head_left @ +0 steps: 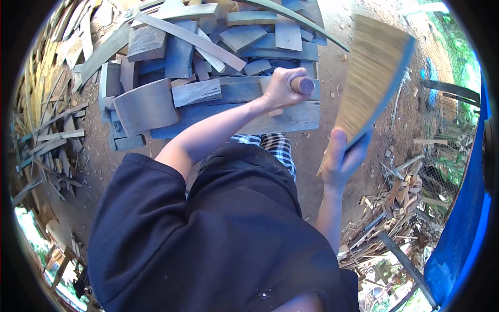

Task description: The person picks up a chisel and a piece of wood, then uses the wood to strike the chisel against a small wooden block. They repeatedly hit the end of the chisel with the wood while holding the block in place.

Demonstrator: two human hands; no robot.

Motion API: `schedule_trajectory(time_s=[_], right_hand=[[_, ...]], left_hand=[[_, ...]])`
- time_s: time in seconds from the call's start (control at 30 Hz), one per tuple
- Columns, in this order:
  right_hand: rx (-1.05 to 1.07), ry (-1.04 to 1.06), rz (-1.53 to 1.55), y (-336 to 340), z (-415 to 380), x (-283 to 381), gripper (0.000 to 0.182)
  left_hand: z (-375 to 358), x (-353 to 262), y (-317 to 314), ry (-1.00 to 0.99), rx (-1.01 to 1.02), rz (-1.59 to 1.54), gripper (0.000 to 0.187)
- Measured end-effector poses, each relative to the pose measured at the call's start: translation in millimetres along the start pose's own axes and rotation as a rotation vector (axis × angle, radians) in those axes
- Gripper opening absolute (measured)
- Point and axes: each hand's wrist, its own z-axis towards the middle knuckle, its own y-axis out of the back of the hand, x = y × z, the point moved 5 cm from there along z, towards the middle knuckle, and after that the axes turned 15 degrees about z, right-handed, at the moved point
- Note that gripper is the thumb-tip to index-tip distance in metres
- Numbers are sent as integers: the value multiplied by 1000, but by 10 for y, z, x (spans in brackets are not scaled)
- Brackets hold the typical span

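My left hand is closed around a thick round wooden handle, whose end points toward me. The rest of that tool is hidden behind the fist, so its kind cannot be made out. Over to the right, my right hand grips a wide, flat wooden board near its narrow lower end. The board stands raised and tilted, widening toward the top, with its thumb-side face showing wood grain. Below my left fist lies a worn wooden plank on the stacked pile.
Cut wood blocks are heaped ahead of me. Long slats lean at the left, with scraps on the dirt ground. Splintered offcuts lie at right, near a blue tarp and wire mesh.
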Motion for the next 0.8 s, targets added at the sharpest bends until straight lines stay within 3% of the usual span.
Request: schedule_trajectory(time_s=[0.03, 0.1, 0.13, 0.17, 0.3, 0.37, 0.43, 0.5, 0.57, 0.67, 0.77, 0.8], right_hand=[[3, 5, 5, -19, 3, -32, 36], [165, 3, -285, -77, -43, -214, 39], [246, -192, -337, -98, -82, -429, 41], [247, -188, -340, -34, -94, -439, 41], [193, -212, -278, 56, -63, -261, 43], [7, 31, -112, 93, -59, -35, 43], [-23, 33, -108, 63, -84, -74, 41], [248, -215, -399, -7, -89, -402, 39], [268, -228, -383, 22, -13, -347, 37], [2, 56, -182, 73, 19, 43, 37], [4, 230, -288, 45, -33, -123, 36], [184, -68, -377, -13, -35, -330, 35]], left_hand=[[-25, 7, -17, 3, 7, -13, 22], [-105, -39, -62, -87, 0, -16, 23], [-139, -102, -73, -162, -3, -17, 23], [-149, -124, -96, -164, -7, -19, 23], [-136, -73, -107, -52, 14, -90, 24], [-123, -66, -95, -18, 59, -7, 25], [-102, -73, -130, -49, 43, 4, 25], [-82, -95, -153, -96, -52, -44, 24], [-17, -99, -162, -74, -56, -40, 24], [-47, -45, -147, 8, -18, -8, 25], [-24, -12, -162, 15, 18, 38, 26], [-17, -54, -152, -21, -28, -33, 26]])
